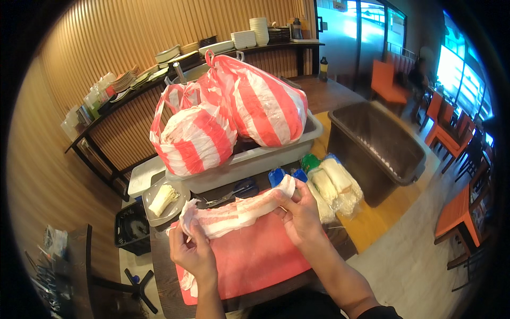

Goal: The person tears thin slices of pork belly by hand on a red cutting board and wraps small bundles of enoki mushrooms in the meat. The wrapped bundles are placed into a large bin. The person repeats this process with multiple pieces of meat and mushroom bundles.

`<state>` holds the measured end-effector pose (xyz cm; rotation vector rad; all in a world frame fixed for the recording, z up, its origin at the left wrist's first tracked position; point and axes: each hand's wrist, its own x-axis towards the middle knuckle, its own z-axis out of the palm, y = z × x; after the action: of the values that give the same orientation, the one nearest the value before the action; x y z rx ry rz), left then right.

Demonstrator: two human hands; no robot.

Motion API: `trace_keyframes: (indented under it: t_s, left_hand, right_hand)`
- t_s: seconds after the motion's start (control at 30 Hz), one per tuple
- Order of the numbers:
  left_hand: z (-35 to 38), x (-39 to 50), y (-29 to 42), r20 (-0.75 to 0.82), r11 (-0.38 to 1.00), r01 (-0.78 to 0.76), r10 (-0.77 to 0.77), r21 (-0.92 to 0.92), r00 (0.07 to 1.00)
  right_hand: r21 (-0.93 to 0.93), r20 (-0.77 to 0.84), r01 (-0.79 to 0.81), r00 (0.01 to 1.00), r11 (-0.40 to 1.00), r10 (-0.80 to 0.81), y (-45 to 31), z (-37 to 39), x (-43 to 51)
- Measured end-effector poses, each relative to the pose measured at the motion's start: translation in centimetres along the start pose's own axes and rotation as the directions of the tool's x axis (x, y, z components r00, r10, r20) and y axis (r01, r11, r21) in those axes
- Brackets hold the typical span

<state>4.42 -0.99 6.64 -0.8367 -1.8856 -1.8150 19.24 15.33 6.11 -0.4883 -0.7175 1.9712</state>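
Observation:
A long thin slice of streaky raw meat (235, 215) is stretched between my hands over a red cutting board (259, 255). My left hand (195, 247) pinches one end, and my right hand (297, 211) grips the other. More meat (189, 282) lies at the board's left edge, partly behind my left wrist. Left of the board, a grey plate (181, 195) holds a bundle of enoki mushrooms (162, 200). Scissors (227, 196) lie beyond the meat. Several plastic packs of enoki mushrooms (332, 179) lie to the right, beyond my right hand.
Red-and-white striped plastic bags (263, 107) sit in a grey tub (247, 161) behind the board. A dark plastic bin (366, 159) stands at the right. A black crate (133, 229) is at the left. Stacked dishes line a wall shelf (279, 44). A person (417, 85) is far off at the right.

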Motion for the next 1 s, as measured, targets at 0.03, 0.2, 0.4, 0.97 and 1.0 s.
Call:
trace_keyframes:
  t_s: [0.03,0.2,0.4,0.97,1.0]
  left_hand:
    - [-0.4,-0.1,-0.2,-0.016,1.0,0.014,-0.014,-0.023,1.0]
    - [-3.8,2.0,-1.6,-0.131,0.998,-0.037,0.044,0.056,0.99]
    - [-9.0,4.4,-2.5,-0.098,1.0,-0.011,0.01,-0.012,0.995]
    - [-12.1,3.3,-3.9,0.166,0.957,0.244,-0.218,-0.158,0.962]
    - [-11.7,3.3,-3.8,0.175,0.958,0.231,-0.201,-0.172,0.964]
  right_hand:
    - [0.001,0.005,0.01,1.0,1.0,-0.01,-0.3,-0.1,0.3]
    - [-0.09,0.056,0.142,0.989,0.986,-0.137,-3.2,-0.3,1.6]
    - [-0.544,0.387,0.212,0.922,0.812,0.019,-8.3,1.3,1.3]
    - [-0.648,0.553,0.757,0.546,-0.088,0.629,-2.1,1.4,7.9]
    - [-0.536,0.523,0.785,0.597,-0.31,0.608,-0.6,0.6,8.5]
